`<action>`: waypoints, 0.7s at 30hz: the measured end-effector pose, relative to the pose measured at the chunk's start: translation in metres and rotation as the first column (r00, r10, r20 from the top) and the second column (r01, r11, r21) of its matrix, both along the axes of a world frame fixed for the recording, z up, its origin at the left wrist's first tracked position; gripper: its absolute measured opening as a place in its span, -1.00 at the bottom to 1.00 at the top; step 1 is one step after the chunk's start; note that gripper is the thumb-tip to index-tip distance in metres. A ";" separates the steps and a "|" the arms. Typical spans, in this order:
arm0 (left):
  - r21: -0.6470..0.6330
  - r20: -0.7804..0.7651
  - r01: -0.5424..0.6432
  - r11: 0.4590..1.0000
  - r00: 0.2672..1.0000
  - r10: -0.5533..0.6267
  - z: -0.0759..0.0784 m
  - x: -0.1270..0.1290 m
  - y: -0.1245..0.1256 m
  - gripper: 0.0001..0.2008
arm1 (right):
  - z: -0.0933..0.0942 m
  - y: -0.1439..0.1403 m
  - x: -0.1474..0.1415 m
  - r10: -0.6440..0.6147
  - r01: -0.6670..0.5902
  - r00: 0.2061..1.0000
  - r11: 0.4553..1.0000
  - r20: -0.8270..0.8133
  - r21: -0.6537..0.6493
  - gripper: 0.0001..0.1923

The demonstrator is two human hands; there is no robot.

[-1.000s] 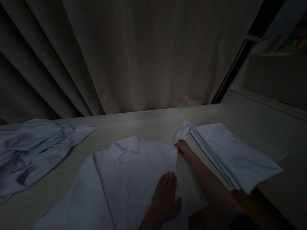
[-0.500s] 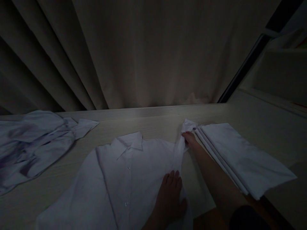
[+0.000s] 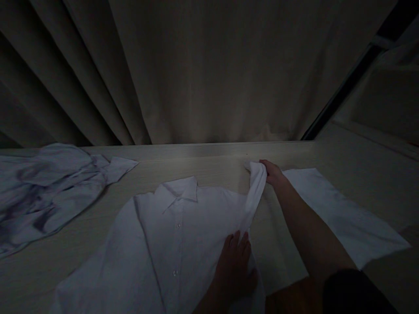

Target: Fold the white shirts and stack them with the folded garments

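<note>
Hands work on one white shirt (image 3: 183, 244) spread flat, front up and buttoned, on the pale wooden tabletop (image 3: 203, 163). Going left to right: at the far left lies a crumpled heap of shirts (image 3: 49, 192), pale and unfolded, well apart from the work in hand. Next comes the spread shirt, its collar (image 3: 181, 189) pointing to the far edge and its left-side sleeve still lying out flat toward the near left corner. The left hand (image 3: 237, 266) lies flat and open, palm down, fingers stretched, pressing on the right side of the shirt's body near the near edge; it grips nothing. The right hand (image 3: 273, 172) is farther off, closed around the end of the shirt's right-side sleeve (image 3: 257, 192), which runs as a lifted band from the left hand up to that grip. Just right of the right arm lies a folded stack of white cloth (image 3: 337, 213), partly hidden by the forearm. A beige curtain (image 3: 209, 69) hangs behind the tabletop's far edge.

As a judgement of progress: the shirt seems to be at the start of its folding. It is laid out and smoothed, and one sleeve is taken up, but no fold across the body shows yet, the other sleeve is untouched, and the heap at the left remains unfolded, while the stack at the right looks finished.
</note>
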State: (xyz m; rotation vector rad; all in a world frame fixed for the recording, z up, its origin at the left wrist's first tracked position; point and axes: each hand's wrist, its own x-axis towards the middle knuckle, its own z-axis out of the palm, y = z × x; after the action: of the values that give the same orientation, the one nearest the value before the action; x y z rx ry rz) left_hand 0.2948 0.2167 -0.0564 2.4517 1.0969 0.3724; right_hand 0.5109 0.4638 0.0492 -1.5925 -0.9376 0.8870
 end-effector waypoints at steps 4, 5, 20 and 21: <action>0.007 0.001 0.001 1.000 1.000 -0.001 0.003 -0.001 -0.001 -0.33 | 0.020 0.007 0.002 -0.067 0.067 0.996 0.998 -0.054 0.001 -0.92; 0.009 0.000 0.001 1.000 1.000 -0.001 0.004 -0.001 -0.001 -0.33 | 0.024 0.008 0.002 -0.090 0.090 0.995 0.996 -0.048 0.013 -0.94; 0.046 -0.003 -0.006 0.999 1.000 0.006 -0.010 0.001 0.001 -0.22 | 0.077 -0.011 -0.006 -0.066 0.044 0.954 0.996 0.293 0.082 -0.54; 0.056 -0.011 -0.005 0.998 1.000 0.006 -0.010 0.002 0.001 -0.22 | 0.071 -0.032 -0.007 -0.057 0.021 0.936 0.994 0.349 0.107 -0.49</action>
State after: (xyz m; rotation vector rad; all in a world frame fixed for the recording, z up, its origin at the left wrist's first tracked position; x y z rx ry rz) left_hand 0.2964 0.2179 -0.0660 2.5028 1.1119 0.3967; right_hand 0.5044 0.4314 0.1199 -1.7064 -1.1757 0.5236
